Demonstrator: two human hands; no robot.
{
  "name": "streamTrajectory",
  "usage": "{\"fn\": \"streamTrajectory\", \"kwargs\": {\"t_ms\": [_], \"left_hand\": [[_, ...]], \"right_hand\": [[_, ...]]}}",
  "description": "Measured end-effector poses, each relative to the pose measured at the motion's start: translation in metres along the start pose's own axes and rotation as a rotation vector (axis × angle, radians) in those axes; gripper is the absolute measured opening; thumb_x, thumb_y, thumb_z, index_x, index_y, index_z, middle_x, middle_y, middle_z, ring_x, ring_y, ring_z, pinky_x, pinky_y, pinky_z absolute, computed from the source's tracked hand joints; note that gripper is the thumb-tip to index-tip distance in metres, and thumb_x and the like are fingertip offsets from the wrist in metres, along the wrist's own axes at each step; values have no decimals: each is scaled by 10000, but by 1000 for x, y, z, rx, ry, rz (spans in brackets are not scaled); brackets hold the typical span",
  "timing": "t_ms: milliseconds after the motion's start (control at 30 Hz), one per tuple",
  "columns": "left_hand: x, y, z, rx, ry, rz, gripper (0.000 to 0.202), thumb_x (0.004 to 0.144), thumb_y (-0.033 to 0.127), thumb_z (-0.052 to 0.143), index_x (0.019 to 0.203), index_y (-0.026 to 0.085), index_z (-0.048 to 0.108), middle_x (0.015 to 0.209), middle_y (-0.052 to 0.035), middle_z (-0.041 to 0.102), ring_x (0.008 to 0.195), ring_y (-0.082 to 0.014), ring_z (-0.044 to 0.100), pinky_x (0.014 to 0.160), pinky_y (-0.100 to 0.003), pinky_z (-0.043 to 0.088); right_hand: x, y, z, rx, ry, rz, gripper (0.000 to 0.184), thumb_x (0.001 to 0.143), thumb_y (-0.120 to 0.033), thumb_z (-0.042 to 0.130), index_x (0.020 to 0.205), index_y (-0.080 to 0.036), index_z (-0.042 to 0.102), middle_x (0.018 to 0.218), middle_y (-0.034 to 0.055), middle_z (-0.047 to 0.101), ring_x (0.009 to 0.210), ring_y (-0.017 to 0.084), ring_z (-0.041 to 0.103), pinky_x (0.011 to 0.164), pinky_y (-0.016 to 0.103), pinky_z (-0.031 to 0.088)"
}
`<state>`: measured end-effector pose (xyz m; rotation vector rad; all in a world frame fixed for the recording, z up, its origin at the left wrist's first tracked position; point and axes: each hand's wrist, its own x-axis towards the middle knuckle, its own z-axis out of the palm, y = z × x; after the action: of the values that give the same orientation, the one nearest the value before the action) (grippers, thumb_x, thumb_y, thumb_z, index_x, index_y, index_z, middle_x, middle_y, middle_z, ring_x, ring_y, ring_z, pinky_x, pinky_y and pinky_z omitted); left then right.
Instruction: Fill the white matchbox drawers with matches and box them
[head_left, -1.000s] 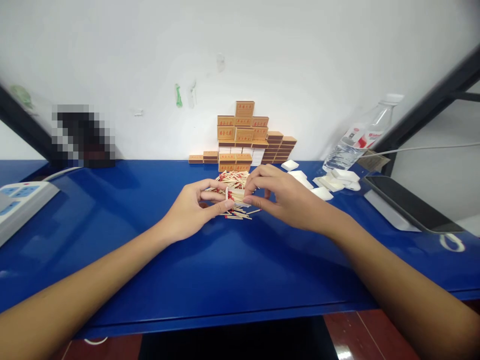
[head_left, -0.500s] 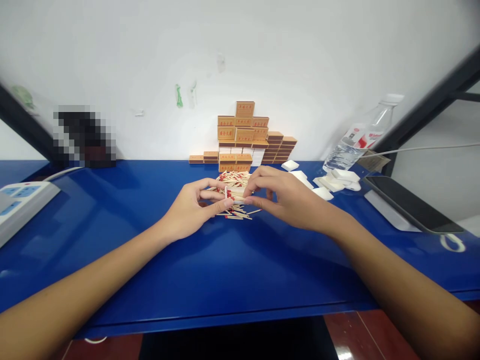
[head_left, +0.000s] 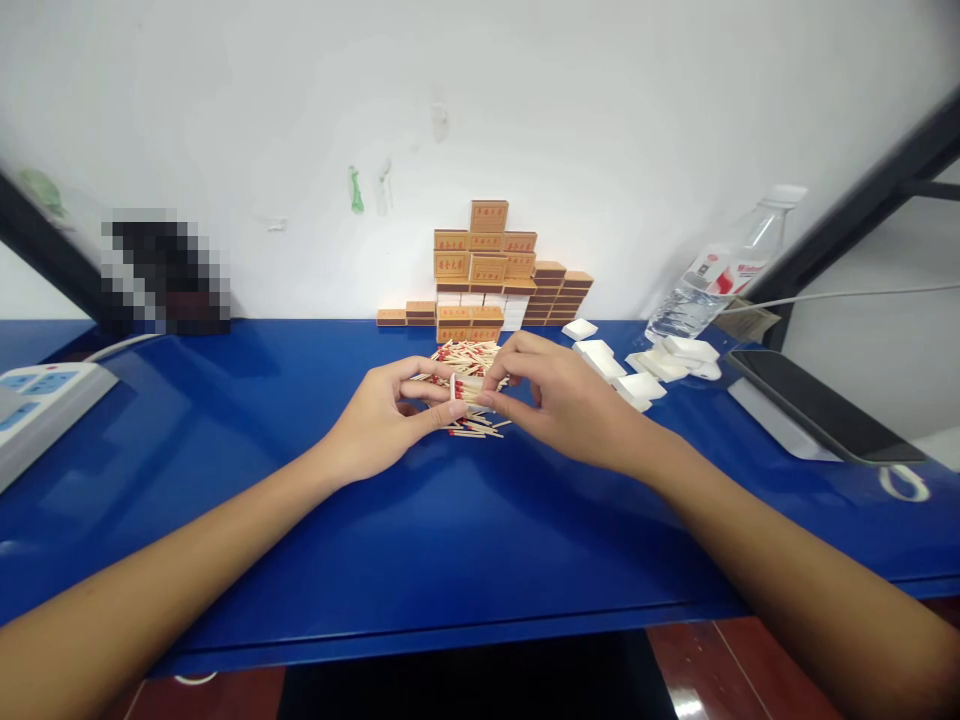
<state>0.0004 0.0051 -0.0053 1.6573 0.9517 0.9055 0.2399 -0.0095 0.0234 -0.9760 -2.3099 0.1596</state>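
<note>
My left hand [head_left: 390,415] grips a small white matchbox tray [head_left: 455,384] between thumb and fingers, just above the table. Red-tipped matches [head_left: 466,390] lie in the tray with their heads toward my left hand. At the tray's right end my right hand [head_left: 547,395] is closed in a pinch on the matches; its fingers hide their far ends. Behind and below both hands a loose heap of matches [head_left: 466,354] spreads over the blue table, and a few stray ones [head_left: 474,428] lie on the near side.
Stacked matchboxes [head_left: 487,268] stand against the wall. White empty trays [head_left: 637,386] lie to the right, near a tilted water bottle [head_left: 694,285] and a phone [head_left: 825,405]. A power strip [head_left: 45,410] sits at the left on the blue table [head_left: 420,560].
My right hand has moved slightly left, further over the tray with the matches. My left hand holds the tray in nearly the same place.
</note>
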Motion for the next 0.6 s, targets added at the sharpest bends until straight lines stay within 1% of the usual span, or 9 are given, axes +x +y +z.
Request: {"fn": "streamTrajectory", "kwargs": {"t_ms": [133, 267, 400, 533, 600], "left_hand": [[-1, 1, 0, 28, 10, 6, 438, 833, 417, 850, 1149, 185, 652, 948, -64, 831, 867, -226, 791, 806, -339, 603], [-1, 1, 1, 8, -7, 19, 443, 827, 413, 856, 1156, 184, 668, 950, -63, 830, 875, -227, 794, 828, -346, 615], [-1, 1, 2, 9, -5, 18, 468, 821, 423, 862, 1166, 184, 656, 976, -76, 829, 849, -236, 796, 820, -370, 626], [-2, 3, 3, -2, -37, 24, 453, 831, 416, 855, 1167, 181, 662, 975, -78, 827, 879, -239, 795, 844, -371, 626], [-2, 3, 3, -1, -31, 25, 454, 830, 417, 855, 1164, 178, 663, 977, -82, 826, 873, -240, 794, 833, -369, 624]], "right_hand": [[0, 2, -1, -16, -6, 6, 68, 974, -223, 690, 908, -208, 679, 911, 33, 572, 772, 165, 528, 697, 298, 408], [0, 2, -3, 11, -37, -10, 97, 972, -228, 694, 882, -197, 676, 908, 31, 571, 738, 148, 523, 691, 294, 417], [0, 4, -2, -1, -19, 0, 63, 968, -221, 697, 910, -204, 680, 920, 30, 568, 761, 156, 536, 700, 299, 424], [-1, 8, 0, -20, 3, -30, 35, 978, -205, 666, 944, -214, 666, 951, 38, 583, 780, 170, 541, 701, 310, 427], [-1, 8, 0, -30, 7, -42, 42, 982, -212, 655, 941, -214, 660, 954, 43, 587, 783, 175, 542, 701, 316, 429]]}}
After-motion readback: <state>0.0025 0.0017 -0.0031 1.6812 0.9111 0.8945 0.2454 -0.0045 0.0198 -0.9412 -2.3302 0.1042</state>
